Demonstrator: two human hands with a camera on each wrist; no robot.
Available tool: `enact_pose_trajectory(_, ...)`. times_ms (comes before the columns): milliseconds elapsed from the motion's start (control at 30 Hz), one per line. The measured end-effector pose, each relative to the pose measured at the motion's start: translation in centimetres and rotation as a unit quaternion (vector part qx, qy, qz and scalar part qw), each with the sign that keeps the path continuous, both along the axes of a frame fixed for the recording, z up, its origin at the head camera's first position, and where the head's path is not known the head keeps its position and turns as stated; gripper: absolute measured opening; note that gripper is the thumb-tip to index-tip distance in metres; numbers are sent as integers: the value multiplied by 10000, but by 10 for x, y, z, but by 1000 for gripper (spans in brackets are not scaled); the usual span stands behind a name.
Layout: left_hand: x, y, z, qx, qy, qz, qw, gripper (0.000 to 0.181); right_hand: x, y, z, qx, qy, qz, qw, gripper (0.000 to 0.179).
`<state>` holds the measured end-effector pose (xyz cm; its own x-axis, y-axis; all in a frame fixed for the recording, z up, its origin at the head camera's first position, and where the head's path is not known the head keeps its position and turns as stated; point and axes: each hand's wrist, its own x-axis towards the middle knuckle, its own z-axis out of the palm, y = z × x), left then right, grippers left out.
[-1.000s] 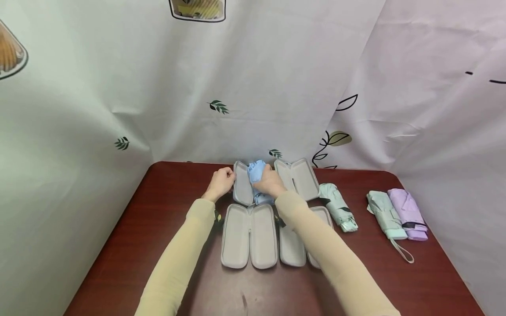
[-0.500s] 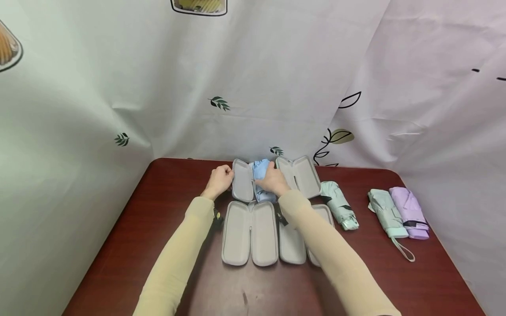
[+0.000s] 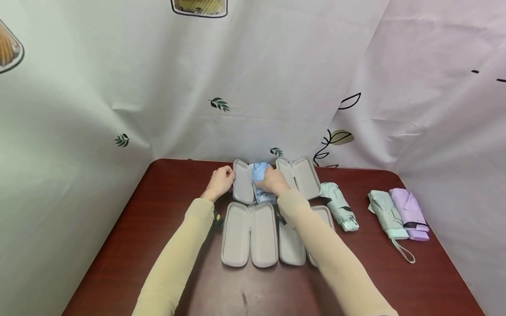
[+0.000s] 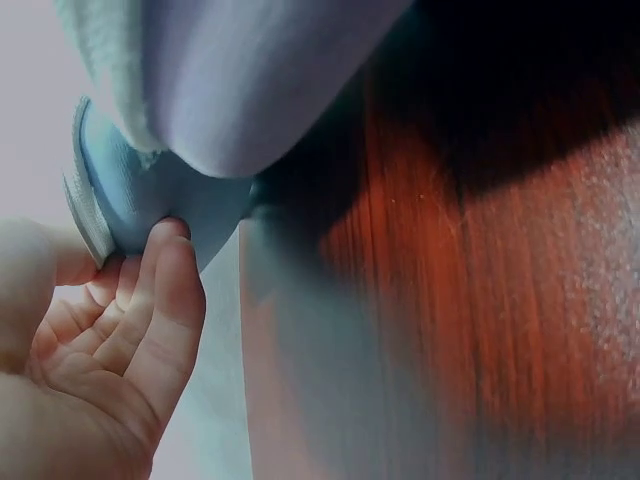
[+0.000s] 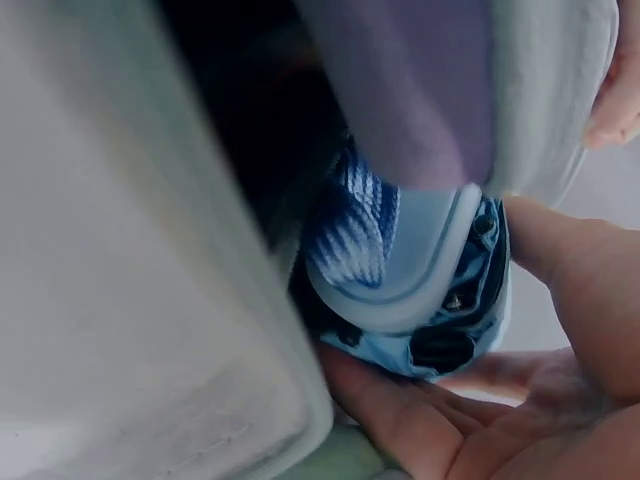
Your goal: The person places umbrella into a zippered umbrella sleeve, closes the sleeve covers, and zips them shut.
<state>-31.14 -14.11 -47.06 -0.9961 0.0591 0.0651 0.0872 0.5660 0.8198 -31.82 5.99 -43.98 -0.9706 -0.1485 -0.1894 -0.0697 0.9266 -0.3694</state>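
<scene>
The blue umbrella (image 3: 259, 172) is held by the right hand (image 3: 273, 181), its grip closed around the folded fabric, with the thumb on one side and fingers on the other. The umbrella lies at the right half of the back-left case (image 3: 243, 182); a second ago it lay partly over the hinge, whereas now it has been shifted slightly to the right and the hinge line is exposed. In the right wrist view its pale end and a striped blue strap (image 5: 350, 230) are seen.

The left half of the same case is pinched at its outer edge by the left hand (image 3: 220, 181), the grip narrow; this hold is unchanged since the earlier frames.

The front-left case (image 3: 235, 237) and back-right case (image 3: 306, 175) lie spread open as before, and the front-right case (image 3: 291, 245) is partly covered by the right sleeve (image 3: 316, 237). On the table (image 3: 138, 219), the mint umbrella (image 3: 340, 206), the strapped green umbrella (image 3: 387, 215) and the purple umbrella (image 3: 409, 213) have been left where they were.
</scene>
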Motion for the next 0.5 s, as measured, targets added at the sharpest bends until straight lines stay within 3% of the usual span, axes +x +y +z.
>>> enact_pose_trajectory(200, 1, 4, 4, 77, 91, -67, 9999, 24, -3, 1, 1, 50, -169, 13, 9998, 68)
enact_pose_trajectory(500, 2, 8, 5, 248, -13, -131, 9996, 22, -3, 2, 0, 73, -304, -141, 9994, 74)
